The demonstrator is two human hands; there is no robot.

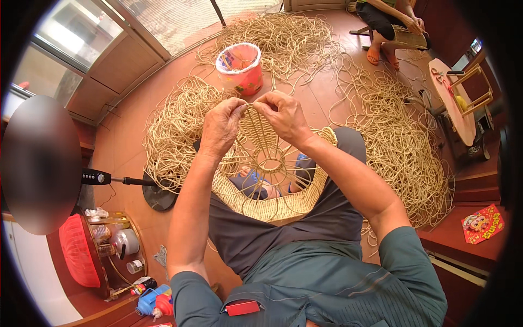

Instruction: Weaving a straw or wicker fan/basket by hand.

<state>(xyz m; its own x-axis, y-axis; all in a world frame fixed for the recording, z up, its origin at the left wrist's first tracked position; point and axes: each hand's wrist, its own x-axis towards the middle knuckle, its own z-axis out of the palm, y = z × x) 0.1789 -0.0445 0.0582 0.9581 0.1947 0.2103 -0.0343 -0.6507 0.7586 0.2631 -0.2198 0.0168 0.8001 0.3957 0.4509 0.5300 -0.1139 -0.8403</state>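
A round piece of pale cord weaving [264, 210] rests between my legs, with a metal frame of spokes and a small centre ring [271, 164]. A woven wedge [256, 131] runs from the ring to the far edge. My left hand [223, 122] pinches cord at the top of that wedge. My right hand [280, 117] pinches at the same edge, just right of the left, its fingers curled. The exact strand between the fingertips is too small to make out.
Loose cord heaps [400, 141] surround me, with a pink bucket [239, 82] ahead. A fan base [158, 196] stands left, near a small cluttered stand [81, 250]. A person [381, 24] sits back right, above a wooden stool [452, 103] holding scissors.
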